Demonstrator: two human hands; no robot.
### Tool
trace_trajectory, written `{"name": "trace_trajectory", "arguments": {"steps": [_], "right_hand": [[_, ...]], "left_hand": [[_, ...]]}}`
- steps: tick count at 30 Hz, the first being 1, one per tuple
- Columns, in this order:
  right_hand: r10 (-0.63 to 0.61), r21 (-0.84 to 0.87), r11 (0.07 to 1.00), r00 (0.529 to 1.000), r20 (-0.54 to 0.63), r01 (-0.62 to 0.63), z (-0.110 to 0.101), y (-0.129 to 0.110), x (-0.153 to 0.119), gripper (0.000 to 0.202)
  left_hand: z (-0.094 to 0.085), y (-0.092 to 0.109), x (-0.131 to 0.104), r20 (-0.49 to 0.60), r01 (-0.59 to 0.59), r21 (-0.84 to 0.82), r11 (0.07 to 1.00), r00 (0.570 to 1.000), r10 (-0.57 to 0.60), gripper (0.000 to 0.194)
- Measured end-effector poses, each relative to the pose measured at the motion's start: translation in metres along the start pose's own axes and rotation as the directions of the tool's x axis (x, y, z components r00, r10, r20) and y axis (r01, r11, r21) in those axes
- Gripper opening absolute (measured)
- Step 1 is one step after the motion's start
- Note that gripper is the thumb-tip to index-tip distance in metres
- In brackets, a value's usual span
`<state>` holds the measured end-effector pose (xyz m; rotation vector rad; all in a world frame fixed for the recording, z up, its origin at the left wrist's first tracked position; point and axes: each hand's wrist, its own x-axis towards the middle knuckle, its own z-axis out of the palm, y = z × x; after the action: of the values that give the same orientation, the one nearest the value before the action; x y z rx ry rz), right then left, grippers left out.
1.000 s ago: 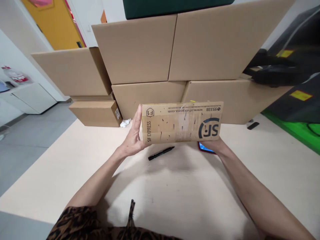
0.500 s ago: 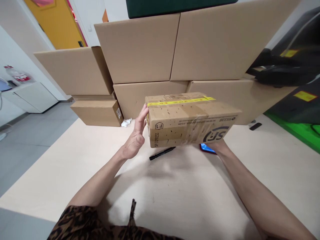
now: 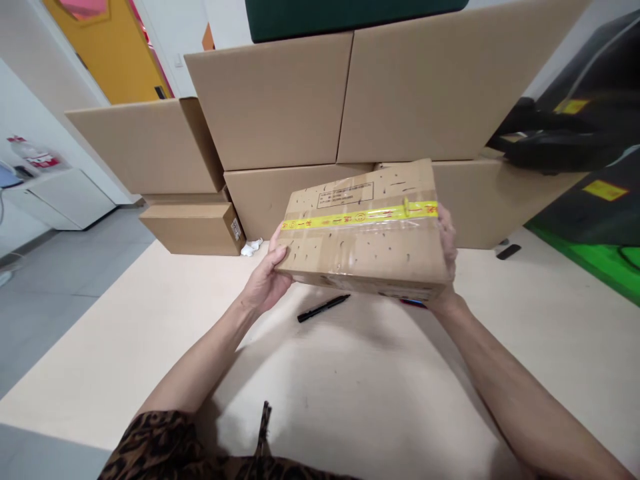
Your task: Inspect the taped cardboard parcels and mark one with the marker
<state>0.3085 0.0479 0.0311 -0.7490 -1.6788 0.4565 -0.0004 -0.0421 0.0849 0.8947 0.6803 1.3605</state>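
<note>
Head view: stacked cardboard boxes (image 3: 280, 100) stand behind the table (image 3: 150, 313). I hold the taped parcel (image 3: 363, 233) above it, my left hand (image 3: 265, 280) and right hand (image 3: 447, 257) gripping its ends; a black marker (image 3: 323, 308) lies beneath.

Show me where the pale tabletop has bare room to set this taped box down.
Bare: the pale tabletop between the black marker pen and the person's body, and the strip left of the left hand. Crowded: under the yellow-taped cardboard box, held by the right hand too, and the stacked large cardboard cartons behind.
</note>
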Motion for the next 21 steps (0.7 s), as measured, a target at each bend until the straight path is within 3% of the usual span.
{"name": "trace_trajectory", "arguments": {"steps": [2, 4, 6, 8, 10, 13, 18, 21], "right_hand": [[0.009, 0.072, 0.997, 0.982, -0.188, 0.004, 0.003, -0.006, 0.001, 0.058], [-0.008, 0.103, 0.994, 0.963, -0.268, 0.037, 0.005, -0.013, 0.001, 0.046], [0.045, 0.172, 0.985, 0.972, -0.232, -0.005, 0.006, -0.018, 0.001, 0.050], [0.229, 0.336, 0.925, 0.966, -0.122, -0.177, 0.005, -0.024, 0.003, 0.049], [0.389, 0.483, 0.792, 0.918, 0.071, -0.373, 0.003, -0.032, 0.005, 0.054], [0.456, 0.556, 0.644, 0.847, 0.272, -0.525, 0.004, -0.047, 0.005, 0.068], [0.601, 0.562, 0.537, 0.752, 0.270, -0.630, 0.012, -0.060, 0.003, 0.075], [0.654, 0.615, 0.484, 0.724, 0.218, -0.622, 0.013, -0.055, 0.004, 0.066]], "left_hand": [[-0.003, 0.000, 0.004, -0.060, -0.003, -0.031, 1.000, 0.998, 0.001, 0.080], [-0.005, -0.001, 0.007, -0.113, -0.063, -0.022, 0.998, 0.992, 0.060, 0.075], [-0.007, -0.002, 0.009, -0.152, -0.150, 0.026, 0.988, 0.977, 0.153, 0.074], [-0.011, -0.002, 0.010, -0.163, -0.224, 0.093, 0.970, 0.958, 0.237, 0.075], [-0.016, -0.003, 0.011, -0.155, -0.283, 0.178, 0.942, 0.938, 0.311, 0.078], [-0.027, -0.009, 0.013, -0.104, -0.351, 0.321, 0.880, 0.910, 0.401, 0.087], [-0.037, -0.019, 0.014, 0.083, -0.416, 0.471, 0.778, 0.899, 0.431, 0.090], [-0.034, -0.019, 0.012, 0.133, -0.407, 0.454, 0.792, 0.911, 0.391, 0.087]]}}
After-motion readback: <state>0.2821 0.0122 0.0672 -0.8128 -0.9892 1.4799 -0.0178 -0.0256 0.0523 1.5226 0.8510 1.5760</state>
